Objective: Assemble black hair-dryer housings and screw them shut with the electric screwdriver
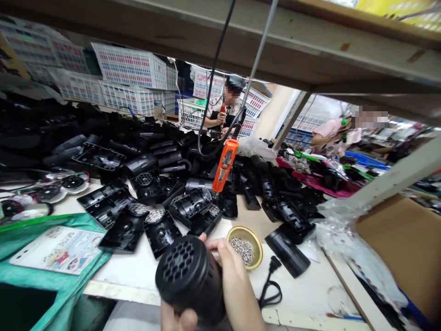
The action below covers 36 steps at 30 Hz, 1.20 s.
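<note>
A black cylindrical plastic housing [193,280] with a honeycomb grille on its end is held between my two hands, close to the camera and tilted. My left hand [177,319] grips it from below; only a few fingers show at the bottom edge. My right hand [236,282] is closed along its right side, thumb and fingers against the shell. Just beyond my right hand sits a gold bowl [257,264] of small silver screws [243,250]. A black power cord [270,294] with a plug lies on the table to the right. An orange electric screwdriver [225,165] hangs above the table.
Many black housing halves [161,232] are piled across the table [138,282]. A green bag [74,294] and a cartoon-printed white item [58,250] are at left. A cardboard box [399,239] stands at right; a shelf beam [220,41] crosses overhead. Two people work beyond.
</note>
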### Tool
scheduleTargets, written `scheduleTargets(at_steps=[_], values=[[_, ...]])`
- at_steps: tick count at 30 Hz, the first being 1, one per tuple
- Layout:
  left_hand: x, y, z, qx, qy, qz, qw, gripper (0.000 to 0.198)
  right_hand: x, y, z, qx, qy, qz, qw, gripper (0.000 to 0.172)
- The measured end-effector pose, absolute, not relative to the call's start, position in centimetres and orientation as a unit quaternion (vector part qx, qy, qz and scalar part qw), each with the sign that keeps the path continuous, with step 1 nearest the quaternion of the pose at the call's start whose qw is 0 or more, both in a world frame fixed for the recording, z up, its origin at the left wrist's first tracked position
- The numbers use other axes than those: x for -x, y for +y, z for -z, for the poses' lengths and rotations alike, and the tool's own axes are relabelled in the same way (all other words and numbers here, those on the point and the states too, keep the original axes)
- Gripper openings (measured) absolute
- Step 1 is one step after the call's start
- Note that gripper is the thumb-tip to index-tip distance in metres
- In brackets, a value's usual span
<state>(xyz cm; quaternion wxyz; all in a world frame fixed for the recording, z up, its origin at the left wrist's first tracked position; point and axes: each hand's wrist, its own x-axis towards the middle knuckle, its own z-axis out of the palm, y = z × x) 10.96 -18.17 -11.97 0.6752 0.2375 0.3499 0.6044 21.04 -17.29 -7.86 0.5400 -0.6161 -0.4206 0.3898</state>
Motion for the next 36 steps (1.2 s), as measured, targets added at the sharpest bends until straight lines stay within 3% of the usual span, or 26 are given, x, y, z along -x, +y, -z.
scheduleTargets(at_steps=[3,5,7,11,13,20,27,36], values=[[-12.1,-19.8,12.2,-0.161,0.395,-0.595,0.681,0.099,-19.7,-18.2,6.8,0.626,-0.49,-0.201,0.573,0.033],[-12.7,-20.4,12.2,-0.152,0.415,-0.579,0.685,0.093,-19.3,-18.7,6.4,0.609,-0.526,-0.144,0.576,0.03],[-13.0,-20.4,12.2,-0.176,0.393,-0.599,0.675,0.083,-19.5,-18.9,6.2,0.601,-0.545,-0.163,0.561,0.037],[-13.0,-18.8,11.7,-0.229,0.355,-0.643,0.639,0.094,-20.3,-18.9,6.1,0.597,-0.517,-0.279,0.546,0.051],[-12.8,-17.7,11.2,-0.228,0.369,-0.647,0.628,0.091,-20.4,-18.7,6.3,0.588,-0.512,-0.3,0.549,0.055],[-13.6,-16.4,10.8,-0.248,0.399,-0.693,0.547,0.092,-19.6,-17.7,8.1,0.582,-0.497,-0.306,0.566,0.048],[-13.9,-17.9,10.7,-0.256,0.516,-0.624,0.527,0.064,-20.3,-17.6,9.9,0.628,-0.529,-0.281,0.498,0.048],[-13.2,-16.1,12.4,-0.328,0.44,-0.58,0.602,0.082,-21.1,-17.3,7.7,0.623,-0.575,-0.243,0.471,0.047]])
